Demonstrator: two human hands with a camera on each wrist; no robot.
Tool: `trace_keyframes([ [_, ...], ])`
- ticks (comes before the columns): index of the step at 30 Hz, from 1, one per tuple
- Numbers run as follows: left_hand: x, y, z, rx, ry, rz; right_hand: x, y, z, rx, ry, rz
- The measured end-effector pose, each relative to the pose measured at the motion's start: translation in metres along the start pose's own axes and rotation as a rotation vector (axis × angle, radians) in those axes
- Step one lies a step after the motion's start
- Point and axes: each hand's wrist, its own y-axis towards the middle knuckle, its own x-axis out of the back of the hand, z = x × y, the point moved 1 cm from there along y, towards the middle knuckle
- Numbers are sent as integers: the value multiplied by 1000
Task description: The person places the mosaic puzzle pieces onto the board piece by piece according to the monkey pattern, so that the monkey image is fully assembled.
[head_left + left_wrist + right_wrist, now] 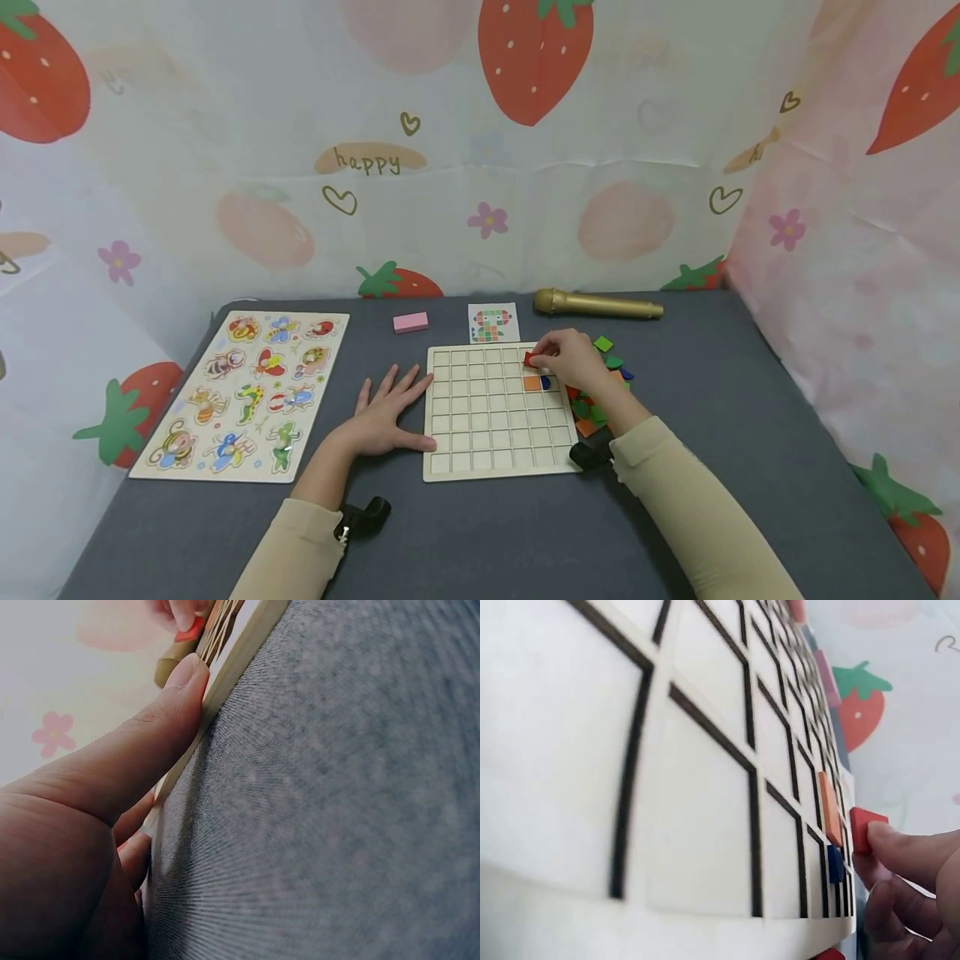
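Note:
A pale wooden grid board (480,425) lies flat in the middle of the table. My left hand (384,422) is spread at its left edge, thumb and fingertips touching the rim, as the left wrist view also shows. Between thumb and fingers my right hand (573,360) pinches a red tile (867,829) over the board's upper right part. In the cells just below sit an orange square tile (532,383) and a dark blue tile (545,382). Several green, orange, red and blue tiles (585,410) lie in a loose pile right of the board, partly hidden by my right forearm.
A small card with a coloured tile pattern (493,322) lies behind the board. Left of it is a pink block (410,322); a gold microphone-shaped stick (597,305) lies to its right. A board with insect pictures (240,396) occupies the table's left side.

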Motion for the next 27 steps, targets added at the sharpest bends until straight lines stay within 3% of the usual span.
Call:
trace_keyframes([
  [13,0,-1,-1,1,-1,-6,-5,2,6,-7,-104,43],
  [20,0,-1,0,-5,2,-9,-6,1,5,-19,-89,35],
  [27,1,-1,0,-6,-8,-8,4,-9,3,3,2,24],
])
